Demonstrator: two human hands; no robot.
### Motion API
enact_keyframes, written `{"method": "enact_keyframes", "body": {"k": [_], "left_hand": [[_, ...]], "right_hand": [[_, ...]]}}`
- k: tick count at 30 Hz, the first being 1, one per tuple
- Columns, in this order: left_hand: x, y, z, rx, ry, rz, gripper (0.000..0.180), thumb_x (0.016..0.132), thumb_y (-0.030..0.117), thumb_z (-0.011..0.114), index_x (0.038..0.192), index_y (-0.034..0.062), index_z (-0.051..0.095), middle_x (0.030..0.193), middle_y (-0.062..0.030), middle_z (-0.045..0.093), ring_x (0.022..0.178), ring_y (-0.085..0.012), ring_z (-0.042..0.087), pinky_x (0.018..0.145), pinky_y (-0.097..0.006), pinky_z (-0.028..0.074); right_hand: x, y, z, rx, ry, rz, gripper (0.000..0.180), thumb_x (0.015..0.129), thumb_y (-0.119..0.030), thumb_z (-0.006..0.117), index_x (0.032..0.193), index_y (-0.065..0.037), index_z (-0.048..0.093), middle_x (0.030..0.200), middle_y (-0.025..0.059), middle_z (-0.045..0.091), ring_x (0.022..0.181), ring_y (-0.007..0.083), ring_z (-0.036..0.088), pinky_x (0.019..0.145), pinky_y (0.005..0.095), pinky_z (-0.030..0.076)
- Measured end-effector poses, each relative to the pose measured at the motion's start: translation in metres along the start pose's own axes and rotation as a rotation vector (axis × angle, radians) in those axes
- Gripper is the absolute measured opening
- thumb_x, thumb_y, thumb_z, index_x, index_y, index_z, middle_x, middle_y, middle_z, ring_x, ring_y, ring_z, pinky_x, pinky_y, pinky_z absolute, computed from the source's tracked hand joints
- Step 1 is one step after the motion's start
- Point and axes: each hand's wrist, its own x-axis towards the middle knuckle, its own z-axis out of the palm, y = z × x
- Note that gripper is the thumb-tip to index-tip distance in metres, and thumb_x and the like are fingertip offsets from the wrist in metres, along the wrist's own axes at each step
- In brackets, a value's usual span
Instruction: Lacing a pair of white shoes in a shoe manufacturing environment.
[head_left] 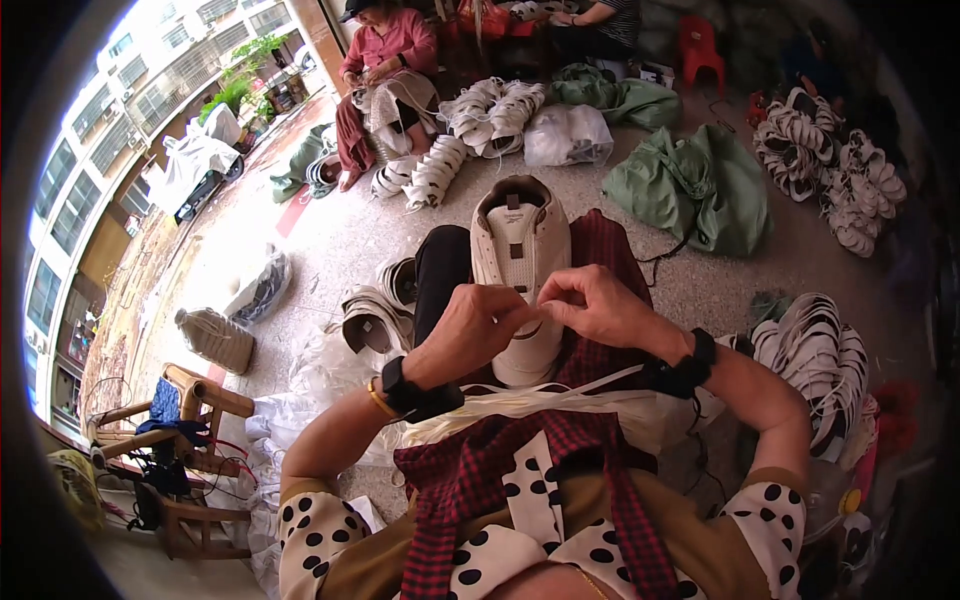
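A cream sneaker (pixel 517 235) rests on my lap, its opening away from me and its rounded toe toward me. Above its lower front, my left hand (pixel 485 318) is closed in a pinch. My right hand (pixel 590 305) pinches too, its fingertips close to the left ones. Whatever sits between the fingers is too small to make out. Across my lap, below the toe, lies a bundle of pale flat laces (pixel 480 408). Black bands are on both wrists. A red-and-black checked apron (pixel 465 480) covers my front.
Beside my left knee lie loose shoes (pixel 378 322) and clear plastic (pixel 320 385). A bamboo stool (pixel 185 430) stands at lower left. Stacked shoes (pixel 815 360) are at right, with more beyond. Green sacks (pixel 690 190) lie ahead. A seated person (pixel 390 60) works at the far left.
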Motion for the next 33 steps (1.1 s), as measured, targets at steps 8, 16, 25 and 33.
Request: {"method": "enact_keyframes", "body": {"k": [8,16,25,33], "left_hand": [[-0.004,-0.041,0.019,0.115,0.255,0.101,0.032,0.086,0.015,0.074,0.115,0.0035,0.068,0.092,-0.0122,0.061,0.083,-0.028,0.064,0.074,-0.038,0.051],[0.001,-0.055,0.019,0.386,0.187,0.364,0.026,0.083,0.006,0.069,0.109,0.0035,0.069,0.097,-0.0095,0.061,0.086,-0.0274,0.06,0.076,-0.037,0.051],[-0.001,-0.059,0.018,0.499,0.183,0.405,0.033,0.082,0.002,0.067,0.115,0.0052,0.066,0.096,-0.0071,0.057,0.085,-0.0268,0.058,0.076,-0.036,0.052],[-0.002,-0.06,0.019,0.37,0.242,0.336,0.025,0.082,0.005,0.069,0.106,0.0048,0.071,0.09,-0.008,0.062,0.083,-0.0281,0.061,0.078,-0.037,0.051]], "right_hand": [[0.02,0.026,0.0,-0.278,0.168,-0.178,0.017,0.083,-0.012,0.076,0.087,0.003,0.068,0.082,0.0163,0.065,0.076,0.0305,0.067,0.068,0.0384,0.053],[0.022,0.035,-0.003,-0.378,0.069,-0.192,0.023,0.085,-0.015,0.075,0.084,0.003,0.061,0.081,0.0164,0.062,0.077,0.0344,0.064,0.068,0.0421,0.05],[0.027,0.026,0.002,-0.488,0.09,-0.214,0.019,0.084,-0.01,0.073,0.083,0.003,0.06,0.082,0.0176,0.061,0.077,0.0373,0.063,0.069,0.0449,0.049],[0.037,0.023,-0.005,-0.532,-0.071,-0.306,0.017,0.083,-0.01,0.072,0.084,0.001,0.06,0.082,0.0166,0.06,0.078,0.0378,0.063,0.069,0.0462,0.049]]}}
